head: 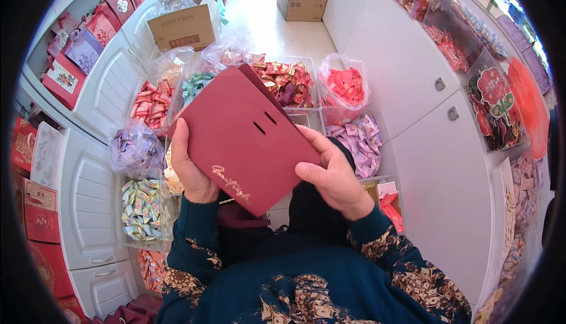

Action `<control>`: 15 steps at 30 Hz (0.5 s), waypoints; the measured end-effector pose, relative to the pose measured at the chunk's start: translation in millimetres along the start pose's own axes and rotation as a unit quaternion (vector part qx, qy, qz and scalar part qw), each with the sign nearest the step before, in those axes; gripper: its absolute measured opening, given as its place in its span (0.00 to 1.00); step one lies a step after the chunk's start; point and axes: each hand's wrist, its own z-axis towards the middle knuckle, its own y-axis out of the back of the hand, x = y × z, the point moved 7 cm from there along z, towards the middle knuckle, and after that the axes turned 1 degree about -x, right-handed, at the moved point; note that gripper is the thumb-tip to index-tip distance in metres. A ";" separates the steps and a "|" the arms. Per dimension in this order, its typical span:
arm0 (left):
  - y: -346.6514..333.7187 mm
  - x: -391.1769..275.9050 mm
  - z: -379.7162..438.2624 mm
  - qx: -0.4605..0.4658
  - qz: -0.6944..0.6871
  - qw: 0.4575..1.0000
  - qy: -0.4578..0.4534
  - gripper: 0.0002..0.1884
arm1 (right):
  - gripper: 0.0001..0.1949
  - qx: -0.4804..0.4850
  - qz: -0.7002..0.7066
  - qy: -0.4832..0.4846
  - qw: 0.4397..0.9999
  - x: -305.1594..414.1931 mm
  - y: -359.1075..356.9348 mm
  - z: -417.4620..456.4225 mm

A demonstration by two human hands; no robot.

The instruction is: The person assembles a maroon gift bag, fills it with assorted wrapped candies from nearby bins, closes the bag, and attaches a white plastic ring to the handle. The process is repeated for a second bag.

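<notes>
A dark red paper gift box (247,143) is held up, tilted, in front of me. Its face has two short black slots and gold script lettering near the lower edge. My left hand (190,165) grips the box's left side, the thumb along its edge. On the other side my right hand (336,174) holds the right edge, with the thumb on the face and the fingers behind. Below the box, a dark red ribbon or strap (243,220) lies over my lap. What the box contains cannot be seen.
Clear bins of wrapped sweets surround me: red ones (152,103), green-yellow ones (141,209) and purple ones (358,145). A plastic bag of red sweets (345,85) stands ahead. Cardboard boxes (183,28) sit farther off. White cabinets (429,147) line both sides, with gift bags (66,76) shelved at left.
</notes>
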 end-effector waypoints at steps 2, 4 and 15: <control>1.0 1.5 8.0 0.008 -0.007 0.999 -0.044 0.24 | 0.39 -0.047 0.050 0.026 0.997 -15.6 -6.7 0.1; -1.5 10.7 12.9 -0.012 -0.013 0.998 -0.067 0.27 | 0.45 -0.078 -0.006 0.104 0.991 -26.3 -20.7 2.0; 6.9 18.1 13.7 0.022 -0.045 0.997 -0.061 0.35 | 0.26 -0.138 -0.076 0.196 0.968 -34.4 -12.9 -0.6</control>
